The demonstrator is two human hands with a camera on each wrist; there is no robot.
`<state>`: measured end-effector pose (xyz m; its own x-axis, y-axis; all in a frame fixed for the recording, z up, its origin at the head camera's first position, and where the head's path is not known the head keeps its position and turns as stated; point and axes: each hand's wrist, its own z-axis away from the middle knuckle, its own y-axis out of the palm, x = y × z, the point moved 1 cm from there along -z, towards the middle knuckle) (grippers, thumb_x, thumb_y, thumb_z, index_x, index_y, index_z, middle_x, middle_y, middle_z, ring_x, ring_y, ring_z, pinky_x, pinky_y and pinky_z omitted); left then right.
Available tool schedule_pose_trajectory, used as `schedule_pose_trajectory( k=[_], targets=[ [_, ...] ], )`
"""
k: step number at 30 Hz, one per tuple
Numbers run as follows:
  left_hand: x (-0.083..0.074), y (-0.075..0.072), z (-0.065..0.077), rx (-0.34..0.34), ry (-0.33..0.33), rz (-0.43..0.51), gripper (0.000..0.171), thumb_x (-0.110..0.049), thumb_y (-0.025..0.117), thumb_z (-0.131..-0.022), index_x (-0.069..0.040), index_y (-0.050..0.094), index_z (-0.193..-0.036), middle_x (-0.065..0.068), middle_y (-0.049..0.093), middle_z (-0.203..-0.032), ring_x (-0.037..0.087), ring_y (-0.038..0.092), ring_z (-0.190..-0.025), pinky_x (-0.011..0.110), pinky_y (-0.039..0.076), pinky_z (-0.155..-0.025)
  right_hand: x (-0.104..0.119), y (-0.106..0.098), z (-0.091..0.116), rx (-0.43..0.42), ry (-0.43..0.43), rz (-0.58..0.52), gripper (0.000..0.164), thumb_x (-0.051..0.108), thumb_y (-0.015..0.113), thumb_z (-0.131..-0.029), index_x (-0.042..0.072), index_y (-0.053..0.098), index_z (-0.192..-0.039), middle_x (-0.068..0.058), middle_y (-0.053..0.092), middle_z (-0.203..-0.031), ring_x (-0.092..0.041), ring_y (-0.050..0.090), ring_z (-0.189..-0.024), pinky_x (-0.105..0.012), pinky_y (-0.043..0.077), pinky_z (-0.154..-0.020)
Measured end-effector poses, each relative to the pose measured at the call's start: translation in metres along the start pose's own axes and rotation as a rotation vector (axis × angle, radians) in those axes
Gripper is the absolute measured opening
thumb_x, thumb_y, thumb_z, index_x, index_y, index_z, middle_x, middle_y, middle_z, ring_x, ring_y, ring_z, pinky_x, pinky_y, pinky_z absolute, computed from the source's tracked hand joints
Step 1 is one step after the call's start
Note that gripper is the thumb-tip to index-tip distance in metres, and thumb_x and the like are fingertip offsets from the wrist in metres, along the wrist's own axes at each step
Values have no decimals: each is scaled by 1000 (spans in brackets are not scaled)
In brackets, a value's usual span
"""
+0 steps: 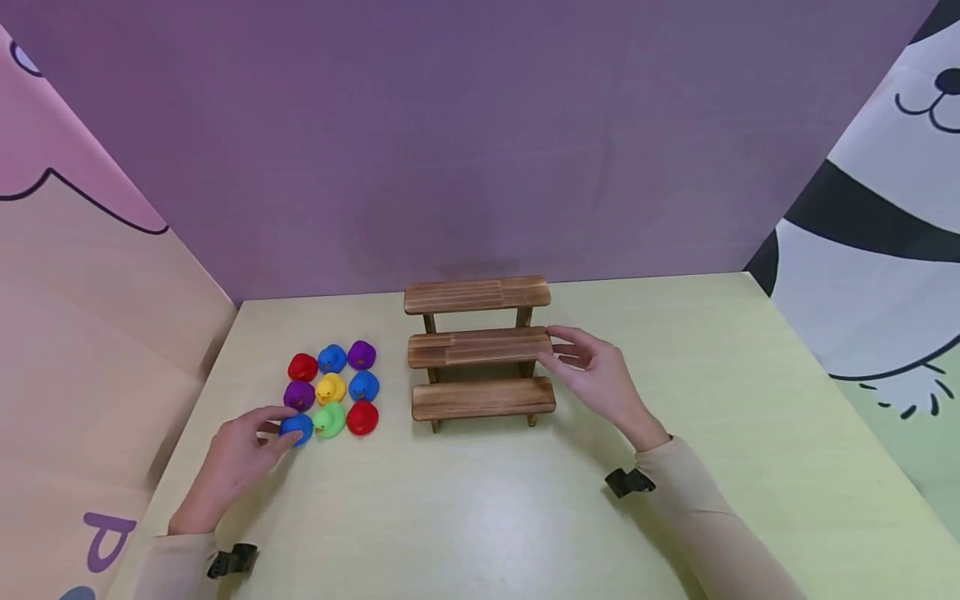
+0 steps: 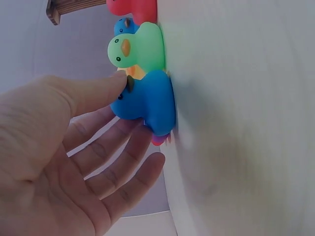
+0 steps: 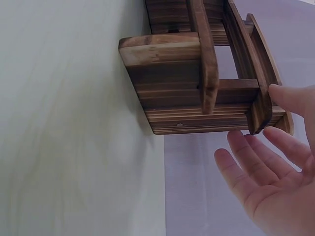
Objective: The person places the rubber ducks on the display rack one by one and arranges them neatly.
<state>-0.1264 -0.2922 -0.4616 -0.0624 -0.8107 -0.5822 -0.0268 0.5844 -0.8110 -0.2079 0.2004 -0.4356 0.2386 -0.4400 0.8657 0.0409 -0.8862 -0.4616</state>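
A dark wooden three-step shelf [image 1: 480,350] stands mid-table with nothing on its steps. Left of it, small rubber ducks sit in a three-by-three block. My left hand [image 1: 279,428] reaches the block's near left corner. Its thumb [image 2: 98,88] touches the head of the blue duck [image 1: 297,427] [image 2: 147,101], and the straight fingers lie along the duck's body. A green duck [image 1: 328,418] [image 2: 138,46] is beside it. My right hand [image 1: 553,346] is at the right end of the middle step, thumb above and straight fingers [image 3: 256,147] just under the board.
The other ducks are red [image 1: 303,367], blue [image 1: 332,358], purple [image 1: 362,354], purple [image 1: 298,393], yellow [image 1: 330,387], blue [image 1: 363,385] and red [image 1: 362,417]. Printed backdrop panels wall the pale green table [image 1: 675,375] at the back and both sides.
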Motion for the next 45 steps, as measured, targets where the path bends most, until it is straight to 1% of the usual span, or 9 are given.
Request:
schedule_pose_trajectory(
  k=[4,8,12,14,16,21,28,36,45],
  targets=[
    [1,1,0,-5,7,1,36,-9,78,-96,4,71,-129,26,74,-124,39,74,-102,54,64,-88,-3,3,-2,3,8,15,49,30,78,-99,11,66,-144,-14,66,-148,-35,74,-121,-41,63,-97],
    [0,1,0,-4,4,2,36,-8,77,-96,5,71,-130,27,73,-125,39,74,-102,54,64,-88,-4,5,-2,3,12,24,51,31,78,-99,11,66,-144,-14,67,-147,-35,75,-120,-49,62,-96],
    [-2,0,-1,0,3,-10,37,-9,78,-96,5,71,-130,27,73,-125,38,74,-102,55,64,-88,-3,5,-2,-6,11,34,51,33,78,-99,12,67,-144,-14,67,-146,-34,75,-119,-47,63,-96],
    [-5,-1,-2,0,7,-20,37,-10,78,-96,4,71,-130,26,74,-123,37,74,-100,54,64,-87,-3,4,-2,-9,13,37,50,33,78,-99,12,67,-144,-14,68,-145,-33,76,-118,-39,63,-94],
    [-8,-3,-4,-1,13,-31,37,-11,79,-96,3,72,-129,25,75,-121,36,73,-98,49,65,-81,-3,4,-3,-10,16,39,51,33,78,-99,12,67,-144,-14,69,-144,-33,76,-117,-38,63,-94],
    [-15,-8,-7,-13,39,-63,36,-13,79,-96,1,74,-129,22,77,-118,34,73,-95,36,59,-72,-3,3,-4,-12,17,33,51,33,79,-98,12,68,-143,-15,69,-144,-33,76,-118,-46,63,-96],
    [-32,-17,-13,-73,125,-91,34,-10,80,-94,-1,75,-126,19,79,-112,33,73,-92,45,58,-78,-4,4,-4,-11,29,24,52,34,78,-99,14,67,-145,-14,66,-148,-33,74,-121,-46,62,-98],
    [-46,-21,-21,-89,164,-69,33,-11,80,-95,-2,75,-126,15,79,-108,28,72,-91,49,57,-84,-5,4,-5,-12,25,20,53,35,79,-98,14,68,-145,-14,68,-146,-34,75,-120,-47,62,-98],
    [-54,-17,-33,-100,186,-51,33,-11,83,-93,-2,76,-124,12,76,-97,25,63,-84,29,50,-67,-6,2,-5,-15,40,47,53,39,78,-98,15,69,-144,-14,71,-141,-31,76,-118,-44,62,-97]
  ],
)
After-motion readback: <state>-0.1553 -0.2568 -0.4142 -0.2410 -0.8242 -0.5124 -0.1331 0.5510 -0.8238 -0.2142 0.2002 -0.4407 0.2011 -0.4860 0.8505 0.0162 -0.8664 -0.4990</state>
